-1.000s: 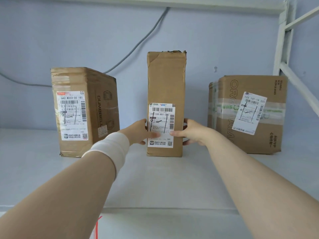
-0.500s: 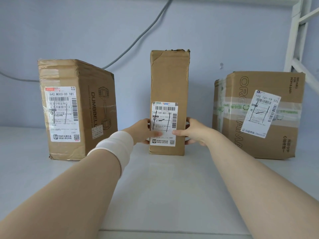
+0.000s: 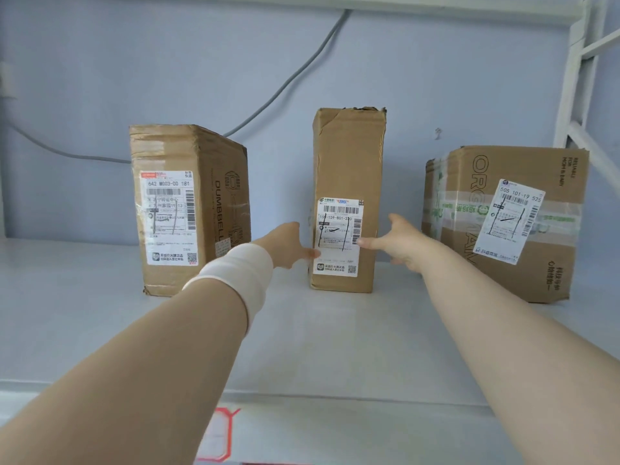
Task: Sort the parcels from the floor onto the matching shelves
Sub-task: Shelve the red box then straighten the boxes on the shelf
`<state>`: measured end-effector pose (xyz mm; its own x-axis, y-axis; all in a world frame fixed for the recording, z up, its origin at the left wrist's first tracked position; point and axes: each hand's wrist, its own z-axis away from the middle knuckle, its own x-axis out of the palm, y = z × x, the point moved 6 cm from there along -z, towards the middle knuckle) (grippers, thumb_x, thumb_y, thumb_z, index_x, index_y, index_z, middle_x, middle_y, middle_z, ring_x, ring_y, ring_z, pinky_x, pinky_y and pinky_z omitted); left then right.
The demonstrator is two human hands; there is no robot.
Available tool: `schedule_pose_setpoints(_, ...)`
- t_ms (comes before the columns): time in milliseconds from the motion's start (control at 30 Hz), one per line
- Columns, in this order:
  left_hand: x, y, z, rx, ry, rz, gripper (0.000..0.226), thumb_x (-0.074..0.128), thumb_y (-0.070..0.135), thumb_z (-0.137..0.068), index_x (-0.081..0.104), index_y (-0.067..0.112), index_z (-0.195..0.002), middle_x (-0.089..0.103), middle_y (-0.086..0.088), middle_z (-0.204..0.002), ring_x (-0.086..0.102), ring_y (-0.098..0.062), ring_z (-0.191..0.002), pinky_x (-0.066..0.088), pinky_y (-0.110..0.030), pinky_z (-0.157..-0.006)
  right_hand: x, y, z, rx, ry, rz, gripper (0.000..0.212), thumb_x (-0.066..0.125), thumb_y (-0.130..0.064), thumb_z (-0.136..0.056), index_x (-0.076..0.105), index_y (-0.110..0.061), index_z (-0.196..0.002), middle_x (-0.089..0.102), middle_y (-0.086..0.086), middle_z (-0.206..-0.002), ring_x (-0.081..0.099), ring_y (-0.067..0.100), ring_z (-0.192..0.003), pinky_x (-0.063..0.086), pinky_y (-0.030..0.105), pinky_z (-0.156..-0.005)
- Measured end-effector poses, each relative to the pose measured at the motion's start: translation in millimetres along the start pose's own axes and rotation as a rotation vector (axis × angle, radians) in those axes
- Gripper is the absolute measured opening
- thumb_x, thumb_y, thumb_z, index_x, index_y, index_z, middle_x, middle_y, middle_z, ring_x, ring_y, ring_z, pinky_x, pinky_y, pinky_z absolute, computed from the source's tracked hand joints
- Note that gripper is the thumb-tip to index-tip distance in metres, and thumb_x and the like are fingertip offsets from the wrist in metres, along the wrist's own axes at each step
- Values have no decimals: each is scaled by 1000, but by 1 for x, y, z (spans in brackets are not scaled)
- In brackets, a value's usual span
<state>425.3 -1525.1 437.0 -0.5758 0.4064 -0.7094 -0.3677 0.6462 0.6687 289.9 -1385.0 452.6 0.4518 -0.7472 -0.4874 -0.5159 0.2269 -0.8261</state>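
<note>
Both hands are blurred, so whether either thumb actually touches the parcel (image 3: pixel 347 169) cannot be told. The left hand (image 3: pixel 287 243) lies just left of it, thumb stretched toward the label (image 3: pixel 339 236) and the other fingers mostly hidden behind the hand. It holds nothing. The right hand (image 3: pixel 404 241) lies just right of the parcel with its fingers spread loose, its thumb pointing at the label's edge, and grips nothing. A white wrap (image 3: pixel 241 273) covers the left wrist. Below the parcel, a red-edged tag (image 3: pixel 218 437) on the shelf's front is cut off by the left forearm and the frame's edge.

The parcel is a tall, narrow brown carton standing upright on the shelf (image 3: pixel 318 337), its top flaps crumpled and torn. Its white label is low on the front, with barcodes and pen strokes. The small print is unreadable. A taped box (image 3: pixel 188 209) stands well to its left and a wider box (image 3: pixel 503 223) to its right. A grey cable (image 3: pixel 285 85) runs along the wall behind.
</note>
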Motion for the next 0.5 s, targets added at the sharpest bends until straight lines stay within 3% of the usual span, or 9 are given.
schedule_pose_setpoints(133,-40,8,30,138,21,21,64,55,17,-93,23,9,-148,32,-8,-151,38,-27,-134,35,-39,-110,-12,-42,31,-60,166,24,99,76,-26,-78,10,-14,-151,20,8,-156,27,29,-140,33,46,-110)
schedule_pose_setpoints(267,-90,7,69,260,112,40,67,63,22,-89,29,10,-146,39,-7,-147,43,-25,-131,39,-36,-108,2,-88,68,-184,342,-3,89,73,-26,-80,19,-14,-149,25,7,-154,28,24,-140,29,37,-110)
schedule_pose_setpoints(367,-127,-2,97,325,152,36,59,63,22,-89,38,10,-142,47,-5,-139,48,-22,-127,42,-32,-103,33,-115,86,-202,322,-2,87,73,-28,-80,20,-19,-148,29,7,-152,33,24,-137,33,36,-107)
schedule_pose_setpoints(500,-176,-18,124,371,262,104,37,62,16,-89,55,9,-125,57,-2,-120,56,-16,-105,49,-31,-93,69,-145,98,-231,253,-4,84,72,-29,-81,21,-18,-148,31,6,-151,39,24,-133,38,32,-98)
